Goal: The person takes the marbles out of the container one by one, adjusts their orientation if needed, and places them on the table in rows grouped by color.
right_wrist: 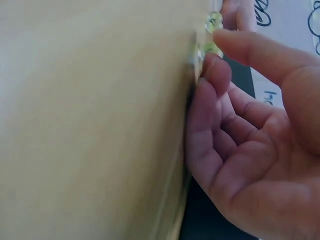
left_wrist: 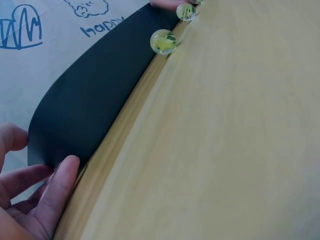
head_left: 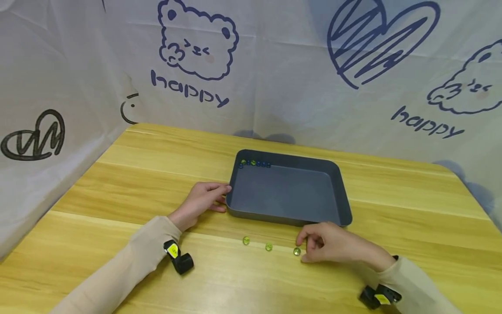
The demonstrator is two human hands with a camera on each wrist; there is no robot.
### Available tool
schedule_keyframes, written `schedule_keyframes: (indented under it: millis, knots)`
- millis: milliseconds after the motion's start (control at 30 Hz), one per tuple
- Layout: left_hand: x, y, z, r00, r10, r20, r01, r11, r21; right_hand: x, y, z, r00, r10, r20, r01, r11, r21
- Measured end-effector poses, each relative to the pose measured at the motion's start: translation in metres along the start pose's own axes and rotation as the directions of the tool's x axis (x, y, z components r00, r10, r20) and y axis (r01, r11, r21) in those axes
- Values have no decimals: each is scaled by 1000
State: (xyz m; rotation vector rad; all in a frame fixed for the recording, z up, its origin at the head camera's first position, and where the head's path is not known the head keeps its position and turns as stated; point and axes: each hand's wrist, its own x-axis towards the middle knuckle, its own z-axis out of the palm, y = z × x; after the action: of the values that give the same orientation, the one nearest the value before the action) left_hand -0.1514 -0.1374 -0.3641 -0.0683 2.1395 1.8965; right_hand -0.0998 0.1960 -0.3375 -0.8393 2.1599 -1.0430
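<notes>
A dark grey rectangular tray (head_left: 282, 189) sits on the table. My left hand (head_left: 205, 198) is at its left side, thumb at the rim and other fingers against the outer wall; the left wrist view shows these fingers (left_wrist: 60, 180) at the tray's corner. My right hand (head_left: 327, 242) is by the tray's front right, low over the table. Its thumb and index finger stand apart beside a yellow-green glass marble (head_left: 296, 251). Two similar marbles, one in the middle (head_left: 268, 247) and one further left (head_left: 245, 240), lie in front of the tray.
Several blue marbles (head_left: 263, 164) and two yellow-green ones, including one marble (head_left: 253, 162), line the tray's far left corner. The wooden table (head_left: 98, 244) runs back to a white printed cloth (head_left: 282, 100). Each wrist carries a small black camera, as on the left (head_left: 182, 261).
</notes>
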Motion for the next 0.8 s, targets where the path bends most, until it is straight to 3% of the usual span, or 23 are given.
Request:
schedule_keyframes:
  millis: [233, 467, 633, 800]
  knots:
    - [-1, -1, 0, 1000, -3, -12, 3, 1000, -14, -3, 4, -8, 996, -7, 85, 5, 1000, 25]
    - [1, -2, 0, 1000, 2, -10, -2, 1000, -19, -14, -7, -25, 990, -41, 133, 39, 999, 14]
    - [2, -1, 0, 1000, 6, -11, -6, 1000, -19, -17, -28, -45, 994, -75, 77, 78, 997, -26]
    - [2, -3, 1, 1000, 7, -8, -7, 1000, -21, -6, -54, -72, 1000, 7, -15, -9, 991, -136]
